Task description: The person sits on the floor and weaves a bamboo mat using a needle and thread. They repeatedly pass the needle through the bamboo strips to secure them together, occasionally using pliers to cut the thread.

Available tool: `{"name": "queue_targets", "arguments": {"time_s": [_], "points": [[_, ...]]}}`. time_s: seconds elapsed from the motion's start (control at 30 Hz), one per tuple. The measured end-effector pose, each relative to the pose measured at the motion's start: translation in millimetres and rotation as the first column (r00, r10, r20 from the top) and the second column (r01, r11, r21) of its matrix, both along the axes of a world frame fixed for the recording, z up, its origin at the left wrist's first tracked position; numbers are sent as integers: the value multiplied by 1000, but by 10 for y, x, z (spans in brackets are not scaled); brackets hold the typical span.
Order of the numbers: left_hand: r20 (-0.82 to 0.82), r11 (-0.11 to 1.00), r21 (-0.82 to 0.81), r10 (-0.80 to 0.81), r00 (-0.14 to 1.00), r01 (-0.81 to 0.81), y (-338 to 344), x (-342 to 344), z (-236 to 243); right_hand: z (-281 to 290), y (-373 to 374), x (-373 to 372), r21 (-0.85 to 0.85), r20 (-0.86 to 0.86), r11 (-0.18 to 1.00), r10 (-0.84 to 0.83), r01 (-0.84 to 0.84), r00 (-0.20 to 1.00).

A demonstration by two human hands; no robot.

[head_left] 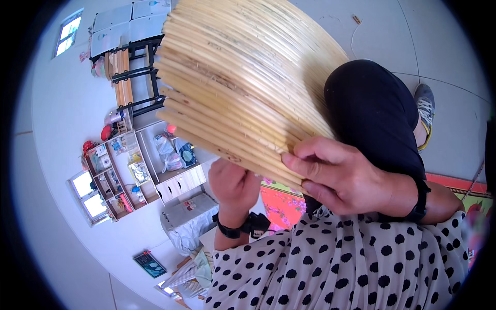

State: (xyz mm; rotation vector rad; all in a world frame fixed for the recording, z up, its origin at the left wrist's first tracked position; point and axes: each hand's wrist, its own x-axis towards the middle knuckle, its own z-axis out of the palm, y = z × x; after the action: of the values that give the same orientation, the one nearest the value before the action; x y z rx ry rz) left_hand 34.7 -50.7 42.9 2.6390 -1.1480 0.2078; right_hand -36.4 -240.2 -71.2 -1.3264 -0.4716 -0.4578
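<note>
A mat of stiff, pale yellow stalks laid side by side fills the upper middle, tilted and leaning by my dark-trousered knee. My right hand pinches the mat's near right edge, with fingers and thumb pressed on the outermost stalks. At the same edge, farther left, my left hand is closed, knuckles up, just under the last stalks. Whatever its fingers hold is hidden by the hand and the mat. Uneven stalk ends form the mat's left side.
My bent knee stands right of the mat. On the tiled floor lies a small brown piece with a thin thread. A flowered red cloth is beneath my hands. Shelves with bags and boxes line the left wall.
</note>
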Motion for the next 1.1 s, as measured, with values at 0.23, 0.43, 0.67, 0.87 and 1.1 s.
{"name": "queue_targets", "arguments": {"time_s": [0.23,0.43,0.67,0.87,1.1], "points": [[-79,997,-47,54,995,-58,-75,10,11,24,19,1,0,8,998,-55,55,998],[-111,998,-66,4,994,-12,-79,47,3,61,-33,-15,-30,4,997,-73,73,997],[-177,999,-35,-16,984,10,-168,60,64,196,-65,-83,-206,-10,966,-159,153,987],[-278,978,-202,-100,955,44,-268,103,69,385,-47,-149,-394,-26,879,-301,267,953],[-68,931,-364,-52,996,24,188,238,-95,524,31,-205,-526,-56,765,-467,372,882]]}}
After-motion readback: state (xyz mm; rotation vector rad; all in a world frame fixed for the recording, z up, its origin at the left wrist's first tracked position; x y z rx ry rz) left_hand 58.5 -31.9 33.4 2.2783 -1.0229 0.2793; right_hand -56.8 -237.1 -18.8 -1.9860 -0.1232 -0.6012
